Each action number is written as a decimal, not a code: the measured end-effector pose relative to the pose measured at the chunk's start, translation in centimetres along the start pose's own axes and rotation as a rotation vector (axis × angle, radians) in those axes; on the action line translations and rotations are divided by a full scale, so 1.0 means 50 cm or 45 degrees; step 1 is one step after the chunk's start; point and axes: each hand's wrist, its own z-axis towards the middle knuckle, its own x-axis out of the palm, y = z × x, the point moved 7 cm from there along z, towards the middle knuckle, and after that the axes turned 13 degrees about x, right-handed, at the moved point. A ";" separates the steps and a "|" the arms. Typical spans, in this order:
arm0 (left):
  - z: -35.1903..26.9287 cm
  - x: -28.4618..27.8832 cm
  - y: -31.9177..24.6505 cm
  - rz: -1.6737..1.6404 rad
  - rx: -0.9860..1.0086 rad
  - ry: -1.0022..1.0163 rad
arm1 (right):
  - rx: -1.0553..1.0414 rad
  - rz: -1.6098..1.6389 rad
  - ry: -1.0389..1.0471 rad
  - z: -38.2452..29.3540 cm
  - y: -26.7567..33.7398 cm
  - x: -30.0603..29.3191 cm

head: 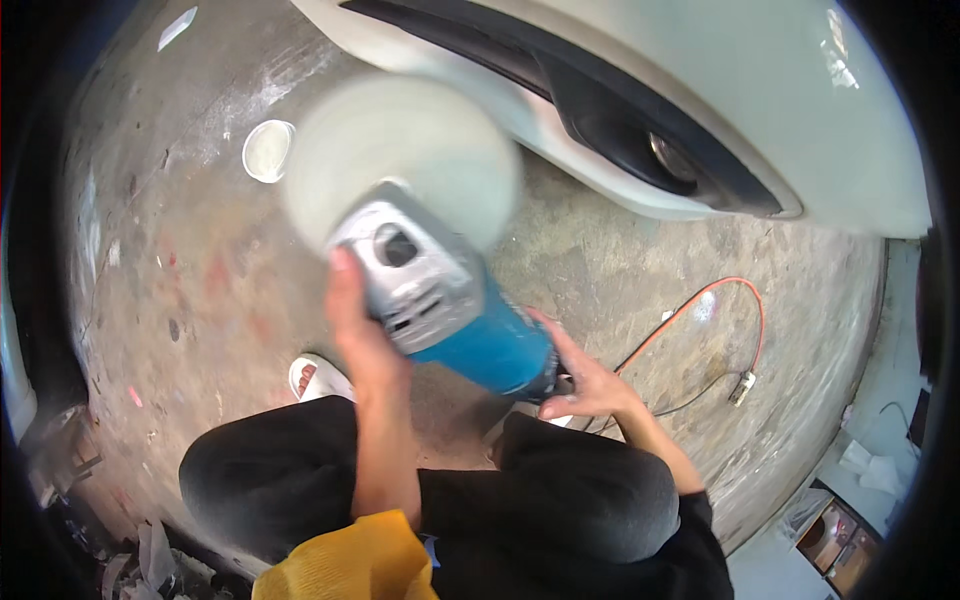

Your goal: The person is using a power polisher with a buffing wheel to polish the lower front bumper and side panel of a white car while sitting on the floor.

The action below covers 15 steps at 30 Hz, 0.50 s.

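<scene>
A blue rotary polisher [487, 341] with a silver gear housing [401, 262] is held in front of me, above my knees. Its round, pale pad [420, 135] is motion-blurred and points away from me. My left hand [367, 337] grips the side of the housing, the thumb along its edge. Around the dark rear end of the tool, my right hand [592, 382] is closed; part of that grip is hidden. Just beyond the pad is a white car bumper [540, 124] with black trim and a fog lamp [671, 157]. Whether pad and bumper touch, I cannot tell.
A white round tub or lid [268, 151] lies on the stained concrete floor [217, 300]. To the right, an orange cord [739, 280] curves to a connector [742, 388] joined to a dark cable. Plastic bags [154, 559] lie at lower left; an open box [836, 536] stands at lower right.
</scene>
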 end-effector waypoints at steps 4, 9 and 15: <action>0.084 -0.063 -0.206 -0.025 0.114 -0.153 | 0.090 0.268 0.447 0.108 0.133 0.059; 0.194 -0.136 -0.422 -0.101 0.146 0.023 | 0.034 -0.605 0.256 0.343 0.238 0.109; 0.275 -0.264 -0.401 -0.085 0.245 -0.258 | -0.551 -1.452 -0.561 0.612 0.325 0.190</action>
